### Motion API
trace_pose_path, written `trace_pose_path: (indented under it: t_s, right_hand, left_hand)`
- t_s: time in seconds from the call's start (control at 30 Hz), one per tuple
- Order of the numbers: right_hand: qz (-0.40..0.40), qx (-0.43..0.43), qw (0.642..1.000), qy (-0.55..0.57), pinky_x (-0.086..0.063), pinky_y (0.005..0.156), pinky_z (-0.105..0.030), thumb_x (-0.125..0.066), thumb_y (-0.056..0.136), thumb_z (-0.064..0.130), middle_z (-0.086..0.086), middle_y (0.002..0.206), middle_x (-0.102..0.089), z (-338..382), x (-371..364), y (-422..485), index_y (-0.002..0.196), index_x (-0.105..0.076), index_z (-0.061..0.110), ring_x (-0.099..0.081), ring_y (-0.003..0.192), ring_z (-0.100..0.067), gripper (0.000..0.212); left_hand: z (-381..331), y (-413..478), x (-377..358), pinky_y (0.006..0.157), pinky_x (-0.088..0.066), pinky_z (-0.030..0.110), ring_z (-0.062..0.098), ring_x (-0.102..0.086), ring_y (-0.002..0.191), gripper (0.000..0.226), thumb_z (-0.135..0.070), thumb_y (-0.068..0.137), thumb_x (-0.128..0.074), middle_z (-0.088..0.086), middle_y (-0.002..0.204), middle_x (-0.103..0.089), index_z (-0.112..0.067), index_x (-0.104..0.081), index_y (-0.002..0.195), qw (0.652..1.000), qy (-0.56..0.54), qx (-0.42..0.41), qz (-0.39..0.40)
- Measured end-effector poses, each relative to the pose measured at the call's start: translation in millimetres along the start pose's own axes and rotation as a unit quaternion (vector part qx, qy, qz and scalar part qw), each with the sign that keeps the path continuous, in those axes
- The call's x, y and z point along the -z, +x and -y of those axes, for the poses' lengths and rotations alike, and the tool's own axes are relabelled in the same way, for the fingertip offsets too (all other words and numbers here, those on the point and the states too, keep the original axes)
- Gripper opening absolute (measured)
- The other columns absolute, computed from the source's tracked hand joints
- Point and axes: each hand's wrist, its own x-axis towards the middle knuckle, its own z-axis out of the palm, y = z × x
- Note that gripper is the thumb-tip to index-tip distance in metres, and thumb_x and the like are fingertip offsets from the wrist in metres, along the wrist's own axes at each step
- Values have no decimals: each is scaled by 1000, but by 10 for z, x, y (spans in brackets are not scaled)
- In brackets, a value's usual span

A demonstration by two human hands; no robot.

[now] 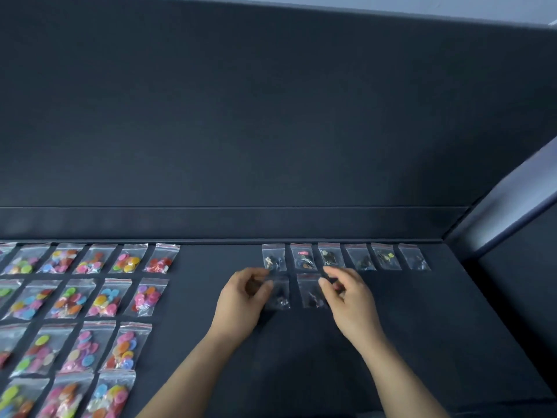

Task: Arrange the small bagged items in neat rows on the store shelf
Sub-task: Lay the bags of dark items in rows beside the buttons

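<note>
A back row of several small clear bags (331, 257) with dark trinkets lies along the rear of the dark shelf (422, 327). In front of it lie two more such bags. My left hand (244, 294) touches the left bag (278, 292) at its left edge with curled fingertips. My right hand (346, 294) rests its fingertips on the right edge of the right bag (312, 291). Both bags lie flat on the shelf, neither lifted. Their right and left edges are partly hidden by my fingers.
Rows of larger clear bags with colourful buttons (99, 300) fill the left of the shelf. The shelf's back wall (271, 224) rises just behind the rear row. A slanted side panel (506, 203) closes the right end.
</note>
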Motion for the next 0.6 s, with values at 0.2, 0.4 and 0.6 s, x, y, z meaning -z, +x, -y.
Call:
trace_pose_path:
  t_s: [0.2,0.4,0.6]
  right_hand:
    - [-3,-65,970,234,-47,85,-23,-58,93,15,10,96,-71,417,-1,68,93,-69,29,-64,92,-3,18]
    - [126,-51,950,281,-48,89,-32,-58,93,14,4,97,-71,1067,-618,-148,91,-69,26,-63,88,-9,16]
    - [278,-4,927,252,-48,81,-23,-56,95,23,8,99,-70,1854,-1488,-681,100,-68,24,-62,90,-3,13]
  left_hand:
    - [-52,-313,424,74,-47,27,7,-56,70,7,-11,91,-61,-6,79,-65,-15,-67,91,943,-267,103,-171]
    - [146,-921,1169,71,-47,28,13,-55,70,5,-13,90,-64,-4,72,-65,-12,-69,92,892,-295,143,-310]
    - [635,-1649,2104,78,-50,32,19,-62,80,8,-15,91,-62,5,86,-69,-14,-69,93,839,-269,171,-441]
